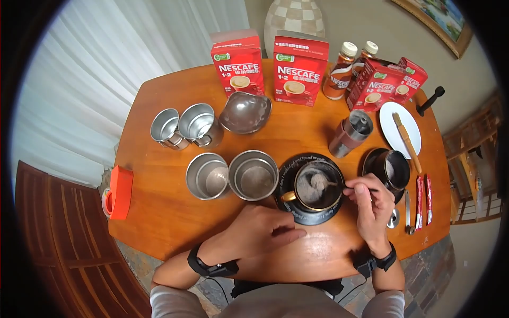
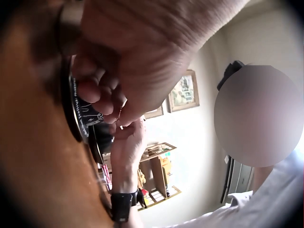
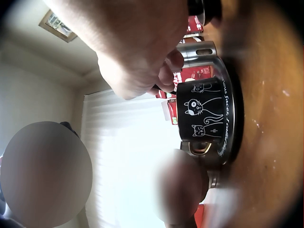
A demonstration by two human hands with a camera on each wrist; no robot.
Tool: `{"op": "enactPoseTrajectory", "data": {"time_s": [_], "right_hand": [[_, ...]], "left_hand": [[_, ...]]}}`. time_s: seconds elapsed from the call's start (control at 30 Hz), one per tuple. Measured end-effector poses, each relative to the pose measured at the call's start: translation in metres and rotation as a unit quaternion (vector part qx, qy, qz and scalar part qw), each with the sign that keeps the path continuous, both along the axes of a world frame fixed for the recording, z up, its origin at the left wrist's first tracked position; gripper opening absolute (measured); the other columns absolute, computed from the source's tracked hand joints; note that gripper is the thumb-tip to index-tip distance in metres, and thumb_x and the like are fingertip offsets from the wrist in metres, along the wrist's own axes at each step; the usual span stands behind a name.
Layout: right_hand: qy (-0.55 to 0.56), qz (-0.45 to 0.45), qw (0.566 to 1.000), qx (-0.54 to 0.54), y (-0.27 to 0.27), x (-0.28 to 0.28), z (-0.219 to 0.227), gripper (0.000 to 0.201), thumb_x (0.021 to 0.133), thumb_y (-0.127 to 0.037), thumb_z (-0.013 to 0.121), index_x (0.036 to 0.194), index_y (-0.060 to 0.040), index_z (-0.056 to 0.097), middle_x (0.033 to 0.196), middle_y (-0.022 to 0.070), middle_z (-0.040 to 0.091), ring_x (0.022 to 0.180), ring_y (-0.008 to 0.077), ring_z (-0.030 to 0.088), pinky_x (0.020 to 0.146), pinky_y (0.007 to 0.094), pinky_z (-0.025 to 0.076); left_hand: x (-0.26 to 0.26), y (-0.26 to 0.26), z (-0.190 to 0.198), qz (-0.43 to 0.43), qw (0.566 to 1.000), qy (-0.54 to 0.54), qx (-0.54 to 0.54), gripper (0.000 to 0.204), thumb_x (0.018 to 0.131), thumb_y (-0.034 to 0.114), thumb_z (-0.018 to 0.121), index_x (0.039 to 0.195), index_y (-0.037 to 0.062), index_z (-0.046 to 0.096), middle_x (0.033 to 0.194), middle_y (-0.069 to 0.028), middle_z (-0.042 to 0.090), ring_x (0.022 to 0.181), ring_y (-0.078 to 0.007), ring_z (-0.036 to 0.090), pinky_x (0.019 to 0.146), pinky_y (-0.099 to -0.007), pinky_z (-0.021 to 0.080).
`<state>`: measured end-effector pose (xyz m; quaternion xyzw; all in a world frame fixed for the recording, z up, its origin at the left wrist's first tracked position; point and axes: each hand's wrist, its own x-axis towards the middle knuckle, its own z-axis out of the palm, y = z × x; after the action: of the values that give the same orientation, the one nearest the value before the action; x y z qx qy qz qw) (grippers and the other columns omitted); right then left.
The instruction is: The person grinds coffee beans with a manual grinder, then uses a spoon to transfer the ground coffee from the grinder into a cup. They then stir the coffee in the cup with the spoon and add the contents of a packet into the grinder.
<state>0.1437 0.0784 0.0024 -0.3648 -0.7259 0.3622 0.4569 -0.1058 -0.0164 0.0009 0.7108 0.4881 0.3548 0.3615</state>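
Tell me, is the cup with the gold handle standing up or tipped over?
Standing up: the cup sits on its saucer, open top facing up, and the right hand holds a spoon in it.

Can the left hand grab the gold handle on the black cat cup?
Probably yes. The left hand is close by, the gold handle sticks out on that side, and nothing seems to block it. The right hand is on the cup's other side.

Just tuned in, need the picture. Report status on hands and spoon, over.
Right hand gripping spoon, its tip in the black cup. Left hand near the saucer, holding nothing. Nothing seen blocking the cup's mouth.
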Motion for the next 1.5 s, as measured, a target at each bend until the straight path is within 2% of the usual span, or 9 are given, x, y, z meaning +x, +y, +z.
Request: {"op": "enactPoseTrajectory", "data": {"time_s": [0.03, 0.07, 0.33, 0.47, 0.57, 0.77, 1.07, 1.17, 1.5], "right_hand": [[0.003, 0.000, 1.000, -0.003, -0.002, 0.000, 0.001, 0.013, 0.105, -0.003, 0.062, 0.104, 0.0042, 0.072, 0.088, 0.0120, 0.071, 0.075, 0.0154, 0.070, 0.066, 0.0255, 0.053], [0.016, 0.001, 1.000, -0.011, -0.004, -0.001, 0.003, 0.015, 0.106, -0.005, 0.061, 0.104, 0.0048, 0.072, 0.088, 0.0117, 0.072, 0.075, 0.0142, 0.070, 0.066, 0.0243, 0.053], [0.054, -0.033, 0.996, -0.060, -0.008, -0.001, 0.002, 0.021, 0.108, -0.010, 0.059, 0.104, 0.0062, 0.071, 0.086, 0.0120, 0.072, 0.075, 0.0132, 0.068, 0.066, 0.0232, 0.053], [-0.023, 0.009, 0.998, 0.053, 0.000, 0.001, 0.004, 0.013, 0.103, -0.004, 0.063, 0.101, 0.0040, 0.072, 0.085, 0.0144, 0.072, 0.072, 0.0203, 0.064, 0.065, 0.0295, 0.049], [-0.065, 0.032, 0.991, 0.115, 0.004, 0.001, 0.007, 0.007, 0.097, -0.001, 0.068, 0.100, 0.0030, 0.073, 0.084, 0.0142, 0.073, 0.069, 0.0226, 0.063, 0.062, 0.0309, 0.049], [-0.054, 0.021, 0.994, 0.092, 0.002, 0.004, 0.010, 0.008, 0.095, -0.002, 0.071, 0.101, 0.0029, 0.073, 0.083, 0.0143, 0.073, 0.068, 0.0238, 0.063, 0.061, 0.0321, 0.049], [-0.104, 0.049, 0.984, 0.136, 0.002, 0.003, 0.015, 0.010, 0.094, -0.005, 0.072, 0.099, 0.0030, 0.074, 0.082, 0.0141, 0.072, 0.066, 0.0263, 0.063, 0.060, 0.0343, 0.048], [-0.085, 0.028, 0.990, 0.111, -0.001, 0.005, 0.012, 0.015, 0.098, -0.011, 0.069, 0.098, 0.0033, 0.073, 0.081, 0.0137, 0.072, 0.066, 0.0260, 0.063, 0.060, 0.0349, 0.047], [-0.086, 0.006, 0.990, 0.109, -0.003, 0.000, 0.010, 0.018, 0.100, -0.014, 0.068, 0.094, 0.0031, 0.073, 0.078, 0.0123, 0.071, 0.065, 0.0243, 0.062, 0.060, 0.0339, 0.046]], "left_hand": [[-0.001, -0.001, -0.004, -0.012, 1.000, -0.022, -0.011, 0.029, 0.089, 0.022, 0.087, 0.077, 0.0033, 0.068, 0.060, -0.0064, 0.056, 0.052, -0.0179, 0.052, 0.050, -0.0341, 0.041], [-0.002, -0.002, -0.004, -0.021, 0.997, -0.030, -0.061, 0.032, 0.093, 0.025, 0.080, 0.075, 0.0033, 0.066, 0.061, -0.0116, 0.059, 0.054, -0.0289, 0.056, 0.052, -0.0409, 0.041], [0.003, -0.003, -0.024, 0.061, 0.980, -0.114, -0.151, 0.032, 0.098, 0.027, 0.078, 0.081, 0.0009, 0.070, 0.060, -0.0103, 0.055, 0.051, -0.0190, 0.046, 0.051, -0.0357, 0.038], [0.001, -0.001, -0.024, 0.059, 0.978, -0.092, -0.178, 0.030, 0.098, 0.026, 0.078, 0.084, 0.0011, 0.072, 0.061, -0.0088, 0.057, 0.053, -0.0152, 0.048, 0.052, -0.0333, 0.040], [0.003, -0.001, -0.022, 0.066, 0.976, -0.105, -0.180, 0.026, 0.098, 0.025, 0.078, 0.089, 0.0010, 0.075, 0.064, -0.0086, 0.060, 0.055, -0.0150, 0.051, 0.053, -0.0319, 0.042], [0.001, -0.002, -0.022, 0.062, 0.977, -0.081, -0.189, 0.022, 0.098, 0.023, 0.079, 0.100, 0.0012, 0.077, 0.067, -0.0089, 0.063, 0.058, -0.0142, 0.055, 0.055, -0.0313, 0.044], [0.001, -0.002, -0.027, 0.062, 0.979, -0.092, -0.169, 0.021, 0.097, 0.023, 0.079, 0.092, 0.0023, 0.077, 0.069, -0.0110, 0.064, 0.057, -0.0207, 0.057, 0.055, -0.0345, 0.044], [-0.002, -0.001, -0.026, 0.036, 0.983, -0.061, -0.169, 0.019, 0.099, 0.020, 0.078, 0.097, 0.0010, 0.077, 0.073, -0.0064, 0.068, 0.063, -0.0130, 0.057, 0.059, -0.0294, 0.046], [0.000, 0.000, -0.026, 0.042, 0.983, -0.097, -0.149, 0.020, 0.100, 0.023, 0.077, 0.099, 0.0026, 0.078, 0.076, -0.0060, 0.069, 0.065, -0.0126, 0.057, 0.059, -0.0301, 0.045]]}}
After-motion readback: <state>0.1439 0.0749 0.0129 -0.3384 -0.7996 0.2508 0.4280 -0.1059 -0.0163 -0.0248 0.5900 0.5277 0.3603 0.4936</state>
